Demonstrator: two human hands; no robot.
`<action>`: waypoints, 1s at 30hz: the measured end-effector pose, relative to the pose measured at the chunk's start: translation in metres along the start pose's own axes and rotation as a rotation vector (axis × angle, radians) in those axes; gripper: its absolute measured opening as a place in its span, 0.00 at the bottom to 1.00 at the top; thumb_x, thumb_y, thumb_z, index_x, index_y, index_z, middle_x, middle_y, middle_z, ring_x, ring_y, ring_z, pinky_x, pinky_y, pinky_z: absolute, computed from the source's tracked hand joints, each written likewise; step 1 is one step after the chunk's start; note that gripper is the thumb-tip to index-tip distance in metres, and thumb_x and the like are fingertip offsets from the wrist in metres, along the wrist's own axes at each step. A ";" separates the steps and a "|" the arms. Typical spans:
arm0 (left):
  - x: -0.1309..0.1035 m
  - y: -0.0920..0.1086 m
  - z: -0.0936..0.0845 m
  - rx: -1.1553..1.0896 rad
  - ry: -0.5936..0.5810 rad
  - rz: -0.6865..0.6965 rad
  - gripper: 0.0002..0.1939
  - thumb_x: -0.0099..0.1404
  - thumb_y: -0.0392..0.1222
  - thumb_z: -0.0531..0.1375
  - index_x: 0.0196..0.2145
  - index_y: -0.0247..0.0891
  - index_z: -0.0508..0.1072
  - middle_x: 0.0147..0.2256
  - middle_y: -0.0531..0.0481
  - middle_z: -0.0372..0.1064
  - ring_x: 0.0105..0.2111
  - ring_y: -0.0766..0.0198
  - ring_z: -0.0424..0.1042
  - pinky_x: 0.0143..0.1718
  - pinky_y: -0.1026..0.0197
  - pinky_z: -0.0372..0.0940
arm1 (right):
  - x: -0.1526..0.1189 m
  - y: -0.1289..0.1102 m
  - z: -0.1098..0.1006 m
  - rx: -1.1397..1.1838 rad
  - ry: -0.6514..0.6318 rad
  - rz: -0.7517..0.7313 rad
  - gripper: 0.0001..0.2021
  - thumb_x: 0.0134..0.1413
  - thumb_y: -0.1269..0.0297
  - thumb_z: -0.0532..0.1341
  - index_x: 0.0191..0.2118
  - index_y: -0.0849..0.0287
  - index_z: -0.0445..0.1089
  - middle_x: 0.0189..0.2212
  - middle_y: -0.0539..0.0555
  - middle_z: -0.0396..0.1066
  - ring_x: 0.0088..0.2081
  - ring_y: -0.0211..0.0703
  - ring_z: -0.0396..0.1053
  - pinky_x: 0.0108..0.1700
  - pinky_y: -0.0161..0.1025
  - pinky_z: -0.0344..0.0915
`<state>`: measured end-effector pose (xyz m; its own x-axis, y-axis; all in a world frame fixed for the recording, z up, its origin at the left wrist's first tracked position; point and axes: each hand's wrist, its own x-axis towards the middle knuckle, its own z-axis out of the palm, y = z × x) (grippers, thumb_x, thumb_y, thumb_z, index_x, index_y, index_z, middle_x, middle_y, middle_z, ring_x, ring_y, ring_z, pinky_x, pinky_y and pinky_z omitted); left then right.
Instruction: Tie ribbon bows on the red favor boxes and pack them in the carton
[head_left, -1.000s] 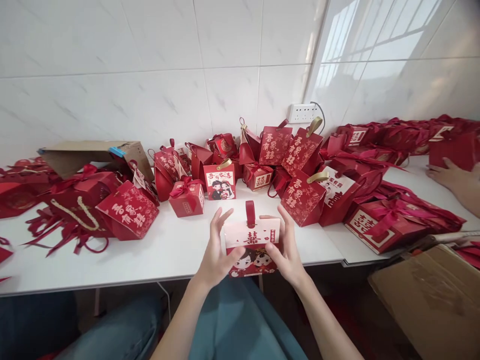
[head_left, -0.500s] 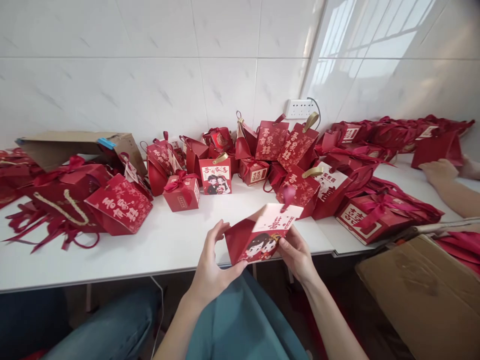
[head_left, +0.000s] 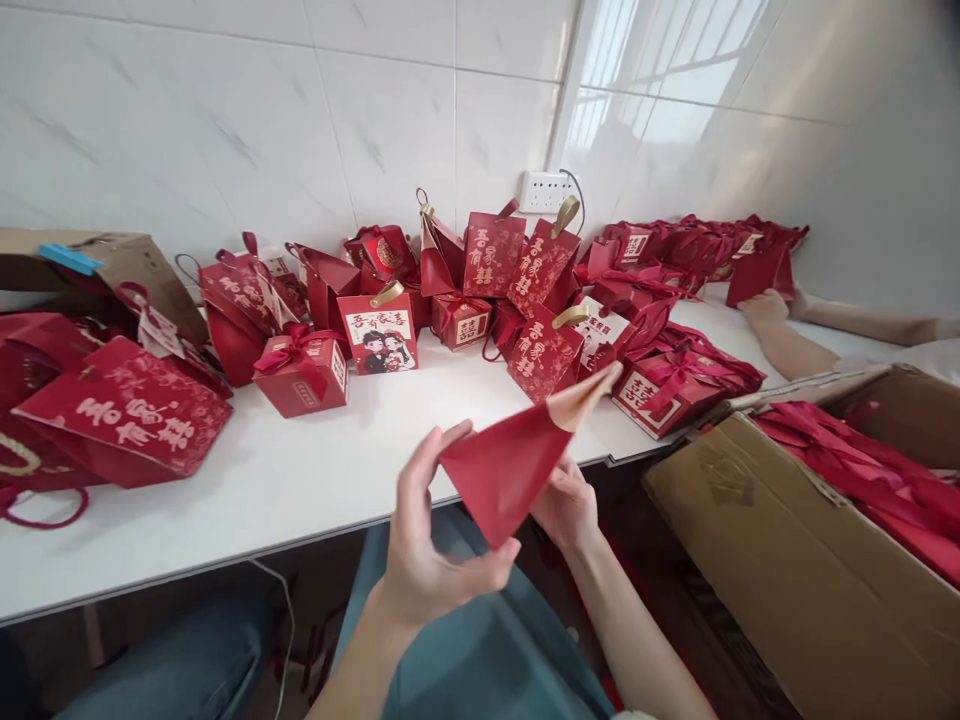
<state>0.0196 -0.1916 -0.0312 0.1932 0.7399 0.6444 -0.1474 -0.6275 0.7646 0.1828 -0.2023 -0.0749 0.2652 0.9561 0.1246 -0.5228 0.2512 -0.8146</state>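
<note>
A red paper gift box [head_left: 507, 468] is held above the front edge of the table, its plain triangular side facing me. My left hand [head_left: 435, 540] grips it from the left, thumb at the lower corner and fingers at the upper left corner. Behind its right side, my right hand [head_left: 568, 503] holds on, with its fingers partly hidden by the box. The printed front is turned away. Beyond stand a gift box with a couple drawn on it [head_left: 380, 336] and a ribboned red box [head_left: 304, 375].
Many red boxes line the white table [head_left: 315, 470] along the tiled wall. At right, an open cardboard box [head_left: 750, 540] holds more ribboned boxes. Another person's hand [head_left: 766, 318] touches a red box at the far right. A power strip [head_left: 547, 192] is on the wall.
The held gift box has been turned, so its plain side faces me instead of the printed front. My view has swung right, bringing more of the cardboard box in.
</note>
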 end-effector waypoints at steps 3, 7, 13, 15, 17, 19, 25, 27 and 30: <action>0.010 0.000 -0.004 -0.281 0.256 -0.338 0.35 0.52 0.48 0.67 0.56 0.46 0.61 0.49 0.46 0.69 0.48 0.53 0.71 0.46 0.55 0.69 | -0.009 -0.013 0.010 -0.112 -0.027 -0.049 0.26 0.39 0.46 0.69 0.44 0.52 0.70 0.42 0.57 0.75 0.42 0.56 0.74 0.40 0.51 0.74; 0.022 -0.001 -0.011 -0.610 0.279 -0.836 0.27 0.56 0.59 0.61 0.48 0.41 0.68 0.44 0.45 0.73 0.42 0.52 0.75 0.38 0.55 0.72 | -0.021 -0.035 0.032 -0.384 0.036 -0.183 0.24 0.43 0.44 0.67 0.43 0.54 0.70 0.42 0.58 0.76 0.44 0.55 0.73 0.40 0.47 0.74; 0.019 -0.001 -0.008 -0.940 -0.020 -1.119 0.27 0.60 0.60 0.57 0.48 0.36 0.69 0.40 0.43 0.75 0.36 0.57 0.77 0.35 0.60 0.73 | -0.023 -0.056 0.049 -0.408 0.152 -0.113 0.19 0.51 0.46 0.62 0.41 0.55 0.69 0.31 0.53 0.76 0.27 0.46 0.74 0.23 0.37 0.72; 0.018 0.001 -0.006 -0.963 -0.025 -1.186 0.27 0.60 0.60 0.57 0.47 0.35 0.69 0.37 0.44 0.75 0.33 0.61 0.77 0.34 0.63 0.73 | -0.019 -0.058 0.048 -0.382 0.133 -0.059 0.20 0.51 0.45 0.62 0.41 0.55 0.68 0.28 0.51 0.75 0.22 0.43 0.72 0.18 0.36 0.68; 0.018 0.003 -0.004 -0.944 0.002 -1.187 0.26 0.61 0.59 0.57 0.48 0.36 0.68 0.37 0.44 0.75 0.32 0.63 0.76 0.34 0.63 0.73 | -0.015 -0.058 0.045 -0.353 0.126 -0.046 0.20 0.51 0.43 0.60 0.39 0.55 0.68 0.26 0.50 0.74 0.21 0.42 0.72 0.18 0.35 0.68; 0.017 0.004 -0.002 -0.865 0.059 -1.094 0.27 0.60 0.59 0.57 0.50 0.38 0.66 0.42 0.44 0.73 0.36 0.61 0.76 0.35 0.61 0.74 | -0.013 -0.059 0.039 -0.313 0.112 -0.053 0.23 0.53 0.39 0.56 0.38 0.55 0.67 0.27 0.51 0.74 0.24 0.44 0.73 0.20 0.36 0.69; -0.003 0.004 0.004 -0.443 0.151 -0.536 0.38 0.46 0.55 0.69 0.52 0.49 0.60 0.48 0.48 0.66 0.44 0.53 0.73 0.41 0.54 0.73 | -0.008 -0.061 0.018 -0.454 0.096 -0.099 0.20 0.55 0.43 0.57 0.41 0.55 0.70 0.38 0.55 0.76 0.40 0.52 0.75 0.35 0.42 0.73; -0.007 0.004 0.006 -0.332 0.159 -0.374 0.40 0.46 0.53 0.69 0.55 0.51 0.59 0.49 0.47 0.64 0.45 0.54 0.72 0.43 0.55 0.72 | -0.007 -0.056 0.012 -0.420 0.094 -0.138 0.19 0.55 0.46 0.57 0.42 0.55 0.70 0.40 0.54 0.76 0.42 0.53 0.74 0.39 0.45 0.73; -0.007 0.004 0.009 -0.276 0.148 -0.285 0.41 0.49 0.53 0.68 0.58 0.51 0.56 0.50 0.45 0.65 0.49 0.53 0.70 0.46 0.56 0.70 | -0.006 -0.042 0.006 -0.269 0.112 -0.204 0.19 0.54 0.46 0.58 0.44 0.53 0.70 0.40 0.54 0.76 0.43 0.54 0.74 0.40 0.48 0.73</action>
<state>0.0267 -0.2017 -0.0325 0.1256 0.9139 0.3859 -0.3659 -0.3189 0.8743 0.1980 -0.2173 -0.0378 0.4372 0.8640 0.2498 -0.2212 0.3725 -0.9013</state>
